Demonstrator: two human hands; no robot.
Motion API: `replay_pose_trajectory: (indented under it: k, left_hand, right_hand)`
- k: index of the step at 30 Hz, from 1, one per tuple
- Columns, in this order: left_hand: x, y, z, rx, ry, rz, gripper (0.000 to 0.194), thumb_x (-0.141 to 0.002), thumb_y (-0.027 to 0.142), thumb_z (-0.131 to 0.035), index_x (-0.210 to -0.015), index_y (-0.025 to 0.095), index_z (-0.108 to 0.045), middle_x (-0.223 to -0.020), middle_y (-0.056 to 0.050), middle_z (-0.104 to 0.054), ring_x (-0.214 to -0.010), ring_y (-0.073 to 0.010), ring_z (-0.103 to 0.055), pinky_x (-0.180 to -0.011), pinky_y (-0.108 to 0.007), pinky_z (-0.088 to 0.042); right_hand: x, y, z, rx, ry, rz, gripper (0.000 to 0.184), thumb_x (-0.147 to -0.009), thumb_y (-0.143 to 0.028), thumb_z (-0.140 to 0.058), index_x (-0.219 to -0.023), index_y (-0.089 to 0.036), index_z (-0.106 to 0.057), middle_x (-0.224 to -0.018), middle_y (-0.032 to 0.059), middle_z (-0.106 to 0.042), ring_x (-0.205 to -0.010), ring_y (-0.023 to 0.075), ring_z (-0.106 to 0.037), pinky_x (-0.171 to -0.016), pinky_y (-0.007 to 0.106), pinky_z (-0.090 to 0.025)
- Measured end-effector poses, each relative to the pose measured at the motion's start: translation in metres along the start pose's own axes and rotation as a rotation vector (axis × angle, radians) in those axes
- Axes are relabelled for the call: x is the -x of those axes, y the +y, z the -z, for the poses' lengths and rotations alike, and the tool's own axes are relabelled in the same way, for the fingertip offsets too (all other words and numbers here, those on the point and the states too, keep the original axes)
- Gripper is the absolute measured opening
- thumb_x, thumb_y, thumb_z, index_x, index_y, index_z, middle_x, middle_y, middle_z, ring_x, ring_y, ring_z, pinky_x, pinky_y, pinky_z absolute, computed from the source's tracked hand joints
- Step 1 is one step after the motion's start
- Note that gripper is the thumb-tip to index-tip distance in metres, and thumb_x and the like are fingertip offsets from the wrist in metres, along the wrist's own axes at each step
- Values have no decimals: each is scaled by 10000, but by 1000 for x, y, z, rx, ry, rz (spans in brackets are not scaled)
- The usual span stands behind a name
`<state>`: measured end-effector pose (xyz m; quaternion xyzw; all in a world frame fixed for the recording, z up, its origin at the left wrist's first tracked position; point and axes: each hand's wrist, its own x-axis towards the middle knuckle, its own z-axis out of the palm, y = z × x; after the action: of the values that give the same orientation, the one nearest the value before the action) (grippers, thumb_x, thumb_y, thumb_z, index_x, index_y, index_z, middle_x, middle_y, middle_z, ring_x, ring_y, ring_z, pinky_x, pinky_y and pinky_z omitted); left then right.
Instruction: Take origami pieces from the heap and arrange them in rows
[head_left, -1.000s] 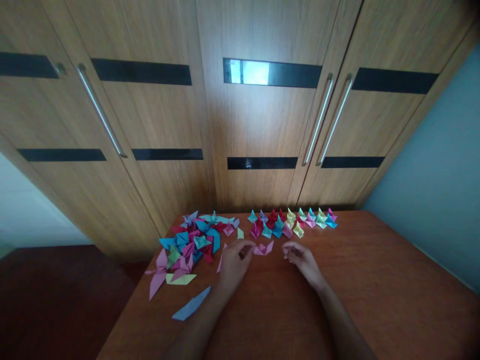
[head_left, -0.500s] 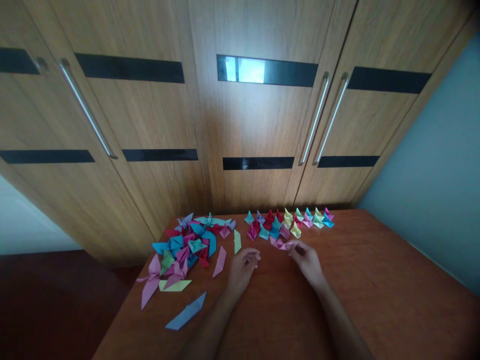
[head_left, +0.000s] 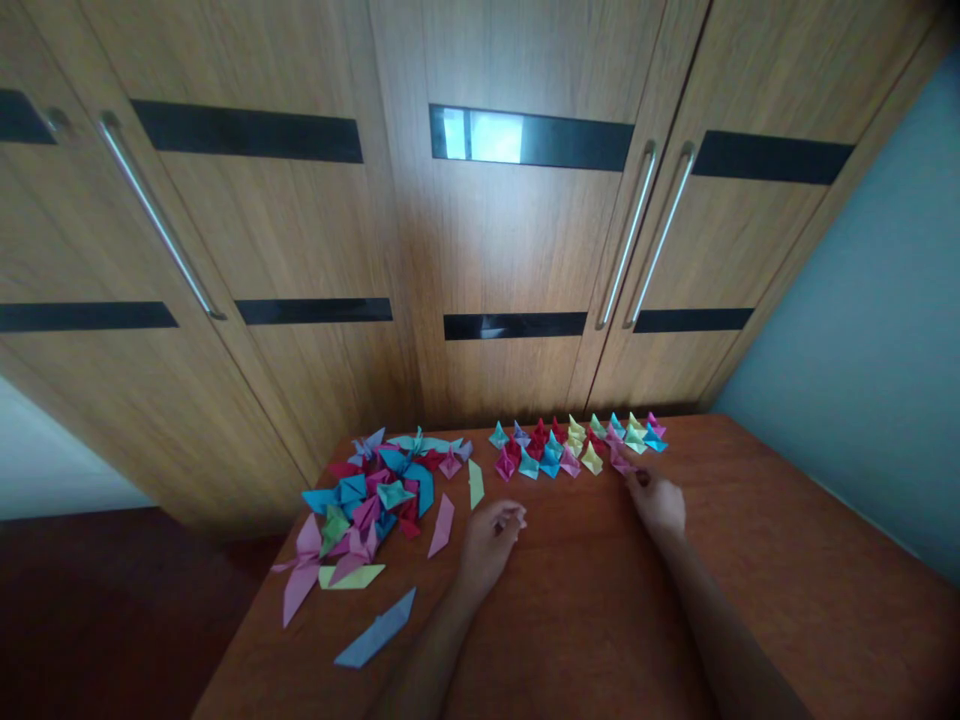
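My right hand point(head_left: 658, 499) reaches to the right end of a row of small folded paper pieces point(head_left: 574, 447) and pinches a pink folded piece point(head_left: 622, 463) against the table. My left hand point(head_left: 491, 535) rests on the wooden table point(head_left: 585, 600) with its fingers curled loosely and nothing visible in them. A heap of larger folded papers point(head_left: 375, 485) in blue, pink, red and green lies to its left.
Loose folded strips lie by the heap: a pink one point(head_left: 441, 526), a green one point(head_left: 475, 483), a blue one point(head_left: 376, 628) near the table's left edge. Wooden wardrobe doors with metal handles point(head_left: 630, 236) stand behind the table. A blue wall is at the right.
My right hand has carried the pink folded piece from the middle of the table to the right end of the row. My left hand let go of it and drew back slightly.
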<state>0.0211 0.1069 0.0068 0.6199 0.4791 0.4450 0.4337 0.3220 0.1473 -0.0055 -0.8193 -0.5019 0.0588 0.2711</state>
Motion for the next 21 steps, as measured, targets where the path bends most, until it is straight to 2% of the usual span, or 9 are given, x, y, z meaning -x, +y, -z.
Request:
replay_pose_trajectory:
  k: [3, 8, 21]
  left_hand:
    - [1, 1, 1, -15, -1, -14, 264, -831, 386, -498, -846, 172, -651, -734, -36, -682, -625, -147, -601, -594, -246, -455]
    - [1, 2, 1, -36, -5, -21, 248, -833, 373, -499, -831, 174, -648, -753, -36, -687, -670, -156, -620, -619, -246, -460]
    - [1, 0, 1, -71, -7, -27, 247, -839, 366, -494, -840, 175, -650, -759, -36, -688, -673, -154, -621, -625, -243, -457]
  right_hand:
    - [3, -9, 0, 154, -53, -44, 388, -845, -458, -414, -1035, -215, -651, -875, 142, -691, -741, 271, -655, -598, 314, -438]
    - [3, -20, 2, 237, -131, -68, 437, -856, -483, -380, -1104, -217, -622, -897, 162, -679, -776, 292, -653, -638, 367, -462]
    - [6, -27, 0, 275, -109, -40, 451, -882, -448, -348, -1240, -227, -509, -907, 157, -672, -834, 305, -650, -700, 418, -469]
